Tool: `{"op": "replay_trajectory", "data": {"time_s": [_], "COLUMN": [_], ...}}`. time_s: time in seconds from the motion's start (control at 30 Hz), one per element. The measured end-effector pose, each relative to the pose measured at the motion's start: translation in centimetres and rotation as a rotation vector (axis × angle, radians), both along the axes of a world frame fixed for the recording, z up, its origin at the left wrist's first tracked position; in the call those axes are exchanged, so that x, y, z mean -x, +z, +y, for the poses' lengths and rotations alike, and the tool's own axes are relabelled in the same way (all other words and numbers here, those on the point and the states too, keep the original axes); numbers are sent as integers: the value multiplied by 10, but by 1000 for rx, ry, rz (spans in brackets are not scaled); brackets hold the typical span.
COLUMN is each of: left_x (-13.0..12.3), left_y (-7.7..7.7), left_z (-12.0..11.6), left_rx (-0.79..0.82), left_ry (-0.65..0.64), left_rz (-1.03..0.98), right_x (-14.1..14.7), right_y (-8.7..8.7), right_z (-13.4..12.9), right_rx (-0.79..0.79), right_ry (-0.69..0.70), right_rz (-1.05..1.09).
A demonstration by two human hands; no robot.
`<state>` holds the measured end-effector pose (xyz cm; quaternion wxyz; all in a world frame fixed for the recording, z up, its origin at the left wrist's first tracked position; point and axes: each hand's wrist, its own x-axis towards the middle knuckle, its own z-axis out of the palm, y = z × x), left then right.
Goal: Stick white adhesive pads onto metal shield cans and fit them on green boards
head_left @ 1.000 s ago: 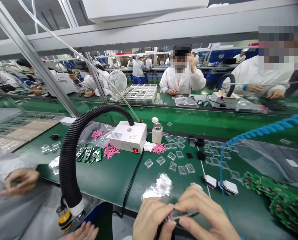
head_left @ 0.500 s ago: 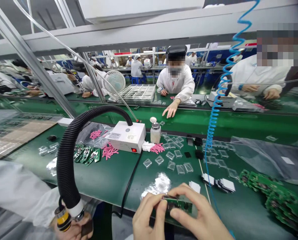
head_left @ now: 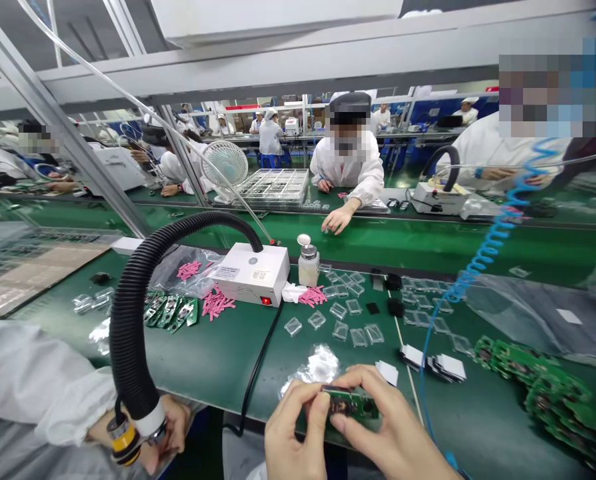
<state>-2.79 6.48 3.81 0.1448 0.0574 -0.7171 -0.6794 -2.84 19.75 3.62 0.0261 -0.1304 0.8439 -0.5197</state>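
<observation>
Circuit board [head_left: 351,403]: green, narrow, dark part and coppery marks toward left end, finer detail too small to tell. Held above near edge of green table [head_left: 203,360]. Left hand [head_left: 298,427] pinches one end; right hand [head_left: 385,423] pinches front and upper edge.

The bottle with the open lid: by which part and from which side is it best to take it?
Probably best to grip the bottle by its pale body, below the metal collar, coming from the right: it stands upright, the white box is close on its left, and the open lid on top looks easy to knock.
</observation>
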Motion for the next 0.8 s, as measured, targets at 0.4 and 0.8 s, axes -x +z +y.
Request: {"op": "replay_trajectory", "data": {"time_s": [0.4,0.8], "left_x": [8,24], "left_y": [-15,8], "left_z": [-7,-18], "left_rx": [-14,-157], "left_ry": [-160,-370], "left_rz": [-148,-377], "right_x": [9,15], "right_y": [-3,3], "right_z": [0,2], "right_rx": [-135,-45], "right_ry": [-27,-7], "right_rz": [-25,-68]}}
